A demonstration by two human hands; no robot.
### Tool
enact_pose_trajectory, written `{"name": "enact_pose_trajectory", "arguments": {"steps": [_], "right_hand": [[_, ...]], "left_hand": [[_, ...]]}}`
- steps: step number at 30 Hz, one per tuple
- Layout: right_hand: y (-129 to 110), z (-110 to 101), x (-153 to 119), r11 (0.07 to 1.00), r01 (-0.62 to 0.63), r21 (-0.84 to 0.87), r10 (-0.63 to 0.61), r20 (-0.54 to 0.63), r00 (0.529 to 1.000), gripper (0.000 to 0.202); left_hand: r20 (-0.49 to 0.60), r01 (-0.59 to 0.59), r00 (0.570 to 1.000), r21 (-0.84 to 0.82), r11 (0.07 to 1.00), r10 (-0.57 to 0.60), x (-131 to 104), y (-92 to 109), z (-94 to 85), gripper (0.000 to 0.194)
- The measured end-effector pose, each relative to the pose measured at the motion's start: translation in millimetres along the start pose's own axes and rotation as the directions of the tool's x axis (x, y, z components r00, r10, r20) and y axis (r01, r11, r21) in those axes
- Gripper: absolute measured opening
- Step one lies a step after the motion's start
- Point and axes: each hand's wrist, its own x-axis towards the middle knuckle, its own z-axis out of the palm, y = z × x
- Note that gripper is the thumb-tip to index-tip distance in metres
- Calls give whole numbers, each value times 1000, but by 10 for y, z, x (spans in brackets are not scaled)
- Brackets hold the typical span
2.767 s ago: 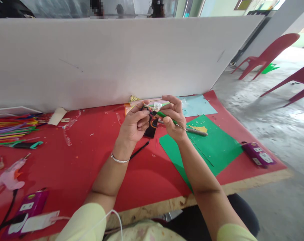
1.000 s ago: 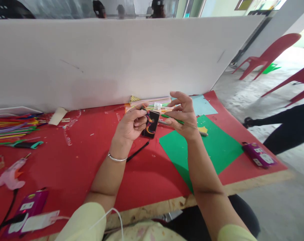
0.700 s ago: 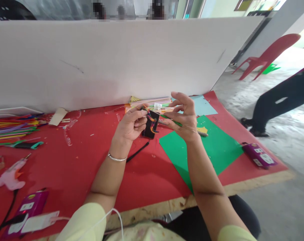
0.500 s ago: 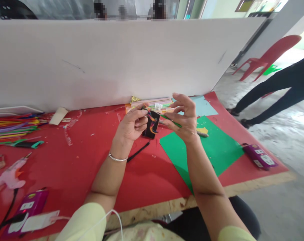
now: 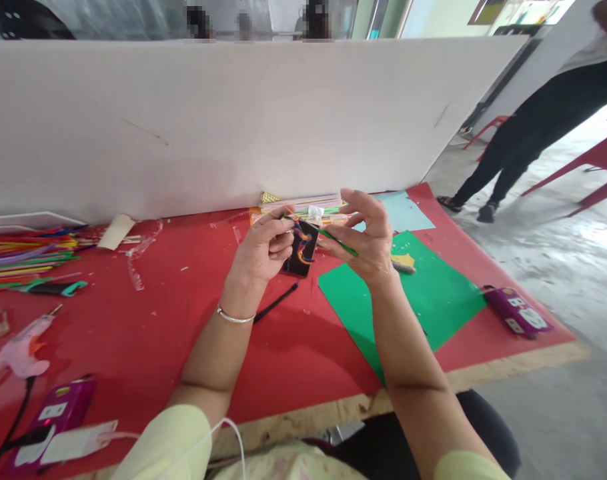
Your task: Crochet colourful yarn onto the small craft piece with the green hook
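My left hand [image 5: 268, 248] is closed in a pinch on a small twisted piece of multicoloured pipe cleaner [image 5: 301, 241], with orange, blue and purple curls hanging from it. My right hand [image 5: 366, 233] pinches a green pipe cleaner [image 5: 339, 241] between thumb and finger, its other fingers raised and curved. The green strand runs toward the colourful piece; whether they touch is too small to tell. Below and behind them a black flat rectangular object [image 5: 299, 268] lies on the table, partly hidden by the curls and my left fingers.
Under my right arm lies a green sheet [image 5: 423, 307]. On the red tabletop [image 5: 183, 333] are a pipe cleaner bundle [image 5: 28, 257], scissors [image 5: 53, 287], a pink glue gun [image 5: 26, 350] and purple boxes [image 5: 517, 311]. A white partition [image 5: 283, 120] rises behind. A person [image 5: 538, 127] stands at right.
My right hand has shifted very slightly left with the green pipe cleaner, while my left hand is almost still. The person at right has changed position, and a red chair now shows beside them.
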Motion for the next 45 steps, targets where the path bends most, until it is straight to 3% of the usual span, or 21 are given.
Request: {"name": "enact_pose_trajectory", "arguments": {"steps": [10, 19, 26, 32, 35, 38, 41, 43, 45], "right_hand": [[-38, 28, 3, 982, -17, -186, 17, -4, 1000, 17], [-11, 109, -93, 989, -122, -82, 121, -16, 993, 23], [-19, 118, -92, 976, -59, -210, 43, -79, 996, 28], [-48, 152, -67, 992, -123, -14, 122, -69, 990, 23], [-92, 163, -17, 966, -241, 98, 243, -3, 970, 25], [-155, 192, 39, 944, -303, 132, 310, -29, 950, 27], [-234, 279, 40, 946, -309, 101, 317, -75, 945, 25], [-282, 370, -15, 949, -310, 64, 315, -103, 944, 25], [-311, 466, -105, 952, -302, 52, 306, -129, 943, 24]], "left_hand": [[-29, -23, 999, 14, 1000, 23, -6, 6, 21, 30], [-56, -47, 997, -61, 997, 43, -22, -91, 104, 26], [-55, -64, 997, -96, 993, 59, -36, -164, 140, 28], [-90, -130, 988, -27, 991, 127, -37, -173, 144, 32], [-147, -246, 955, 99, 964, 258, -12, -241, 137, 35], [-215, -391, 869, 255, 885, 446, 24, -331, 126, 37], [-274, -447, 785, 369, 815, 555, 36, -395, 136, 43], [-291, -444, 781, 365, 819, 553, 23, -406, 156, 47], [-278, -418, 828, 273, 867, 487, -3, -386, 177, 47]]}}
